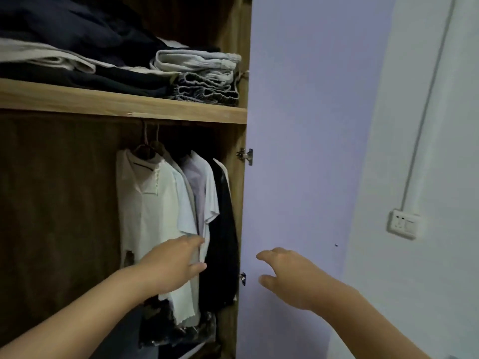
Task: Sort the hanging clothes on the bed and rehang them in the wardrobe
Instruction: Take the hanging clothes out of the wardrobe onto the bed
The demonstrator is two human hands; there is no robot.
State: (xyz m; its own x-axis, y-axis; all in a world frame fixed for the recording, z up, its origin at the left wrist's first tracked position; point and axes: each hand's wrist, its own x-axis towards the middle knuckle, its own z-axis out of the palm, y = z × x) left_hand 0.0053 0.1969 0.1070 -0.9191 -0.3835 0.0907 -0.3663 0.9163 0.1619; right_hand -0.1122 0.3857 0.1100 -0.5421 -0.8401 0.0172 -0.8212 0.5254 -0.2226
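Observation:
The wooden wardrobe [121, 102] stands open in front of me. Several garments hang close together at the right end of its rail: a white polo shirt [145, 203] in front, pale shirts [199, 187] behind it, and a black garment [223, 242] against the side panel. My left hand [172, 265] reaches in with its fingers extended, in front of the lower part of the white and pale shirts. My right hand [287, 275] hovers in front of the open door [305, 125] with its fingers loosely spread and holds nothing. The bed is out of view.
Folded dark and light clothes [197, 73] are stacked on the shelf above the rail. Dark items in plastic [178, 330] lie on the wardrobe floor. The left part of the hanging space holds no garments. A wall socket [403, 224] and cable duct sit on the right wall.

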